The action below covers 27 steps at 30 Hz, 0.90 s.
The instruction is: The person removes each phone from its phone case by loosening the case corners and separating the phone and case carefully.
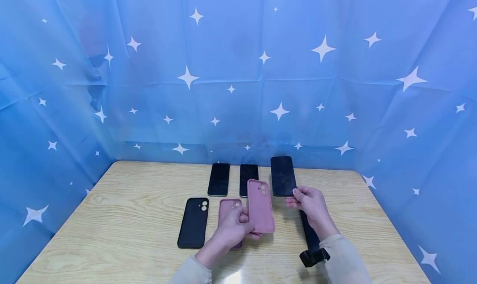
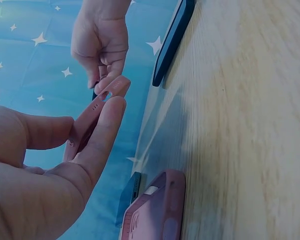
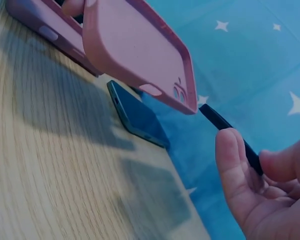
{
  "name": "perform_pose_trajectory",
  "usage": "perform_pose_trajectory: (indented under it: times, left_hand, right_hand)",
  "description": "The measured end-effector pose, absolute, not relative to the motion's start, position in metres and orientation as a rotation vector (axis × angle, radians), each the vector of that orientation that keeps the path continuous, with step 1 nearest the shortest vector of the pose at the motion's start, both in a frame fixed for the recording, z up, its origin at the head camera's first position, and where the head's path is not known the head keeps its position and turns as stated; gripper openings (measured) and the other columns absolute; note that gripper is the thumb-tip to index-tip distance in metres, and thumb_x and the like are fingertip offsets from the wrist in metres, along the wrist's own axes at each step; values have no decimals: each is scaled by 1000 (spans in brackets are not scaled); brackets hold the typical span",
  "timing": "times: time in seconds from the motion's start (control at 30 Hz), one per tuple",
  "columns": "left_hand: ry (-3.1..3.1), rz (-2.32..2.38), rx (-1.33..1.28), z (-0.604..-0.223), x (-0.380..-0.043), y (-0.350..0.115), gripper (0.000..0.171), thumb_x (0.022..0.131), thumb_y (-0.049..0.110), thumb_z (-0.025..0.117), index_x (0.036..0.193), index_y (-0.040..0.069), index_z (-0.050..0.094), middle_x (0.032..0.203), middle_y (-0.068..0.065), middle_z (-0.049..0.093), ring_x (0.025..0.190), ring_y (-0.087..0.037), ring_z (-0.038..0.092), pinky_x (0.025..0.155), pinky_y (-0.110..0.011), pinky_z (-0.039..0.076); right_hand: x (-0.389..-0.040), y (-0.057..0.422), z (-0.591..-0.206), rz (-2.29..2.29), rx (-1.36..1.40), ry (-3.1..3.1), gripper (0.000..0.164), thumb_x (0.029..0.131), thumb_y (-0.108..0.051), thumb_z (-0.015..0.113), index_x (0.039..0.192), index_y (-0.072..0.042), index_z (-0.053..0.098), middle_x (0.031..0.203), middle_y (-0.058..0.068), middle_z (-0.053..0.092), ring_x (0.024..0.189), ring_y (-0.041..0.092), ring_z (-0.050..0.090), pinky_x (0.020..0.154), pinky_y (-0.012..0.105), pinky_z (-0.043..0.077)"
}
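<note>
My left hand [image 1: 232, 228] pinches a pink phone case [image 1: 261, 207] by its lower end, raised above the table with its hollow inner side and camera holes showing. My right hand [image 1: 311, 205] holds a black phone [image 1: 283, 176] at its lower corner, between thumb and fingers. In the right wrist view the phone [image 3: 225, 125] appears edge-on, apart from the pink case [image 3: 140, 45]. A second pink case [image 1: 225, 211] lies on the table, partly hidden by my left hand. Beneath my right forearm lies a dark flat thing [image 1: 308, 230], mostly covered.
Two black phones, one at the back left [image 1: 219, 179] and one beside it [image 1: 247, 176], lie near the table's far edge. A black phone case [image 1: 193, 222] lies left of the pink ones. A blue star-patterned cloth [image 1: 238, 68] stands behind the wooden table [image 1: 123, 222].
</note>
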<state>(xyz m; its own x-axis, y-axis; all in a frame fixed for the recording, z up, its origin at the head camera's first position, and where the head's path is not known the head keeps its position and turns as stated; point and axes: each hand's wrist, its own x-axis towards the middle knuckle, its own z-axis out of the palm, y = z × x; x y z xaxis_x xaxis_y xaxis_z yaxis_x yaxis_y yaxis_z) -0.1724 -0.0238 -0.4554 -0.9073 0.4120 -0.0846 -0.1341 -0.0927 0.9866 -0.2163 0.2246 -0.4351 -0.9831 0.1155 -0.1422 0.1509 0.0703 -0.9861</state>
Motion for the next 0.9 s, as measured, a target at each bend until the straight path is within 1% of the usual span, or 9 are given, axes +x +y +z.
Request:
perform_pose_trajectory:
  times: [0.1, 0.23, 0.4, 0.57, 0.7, 0.83, 0.9]
  left_hand:
    - [1816, 2064, 302, -456, -171, -24, 19, 96, -14, 52, 114, -14, 49, 87, -16, 60, 88, -45, 74, 76, -39, 67]
    - [1816, 2061, 295, -457, -170, -24, 17, 97, -13, 52, 113, -13, 48, 85, -13, 58, 87, -43, 75, 75, -39, 67]
    - [1831, 2048, 286, -458, -169, -23, 19, 96, -13, 53, 114, -13, 49, 88, -16, 62, 85, -40, 75, 74, -37, 67]
    - [1825, 2044, 279, -458, -169, -23, 21, 96, -13, 53, 117, -13, 50, 92, -20, 65, 86, -44, 74, 74, -38, 67]
    - [1819, 2053, 284, -460, -168, -22, 21, 95, -14, 53, 116, -13, 51, 93, -20, 67, 86, -44, 74, 74, -38, 67]
    - [1819, 2069, 292, -462, -167, -21, 20, 94, -14, 53, 114, -14, 51, 95, -23, 69, 85, -43, 74, 74, -39, 67]
    - [1815, 2075, 290, -462, -167, -21, 20, 94, -15, 53, 113, -15, 51, 97, -25, 70, 84, -43, 75, 74, -40, 67]
  right_hand:
    - [-221, 225, -438, -2082, 288, 2298, 30, 108, -1, 47, 125, 23, 51, 86, 16, 76, 68, 12, 73, 71, 24, 64]
    - [-226, 225, -443, -2074, 289, 2290, 30, 107, 0, 46, 124, 25, 49, 83, 15, 75, 68, 11, 72, 70, 24, 64]
    - [-233, 226, -449, -2053, 296, 2282, 29, 107, 1, 46, 121, 25, 49, 78, 12, 73, 67, 12, 72, 69, 25, 65]
    - [-237, 227, -456, -2010, 341, 2283, 29, 107, 1, 45, 123, 25, 48, 76, 10, 72, 67, 12, 72, 69, 26, 65]
    - [-239, 227, -458, -1989, 356, 2273, 31, 108, 1, 44, 126, 26, 46, 79, 12, 73, 69, 13, 73, 70, 28, 65]
    - [-243, 226, -459, -1954, 370, 2278, 39, 107, 2, 43, 136, 27, 40, 88, 20, 73, 72, 14, 74, 71, 29, 66]
    - [-244, 226, -459, -1940, 373, 2282, 42, 107, 2, 43, 140, 27, 36, 92, 22, 73, 72, 14, 74, 71, 29, 66]
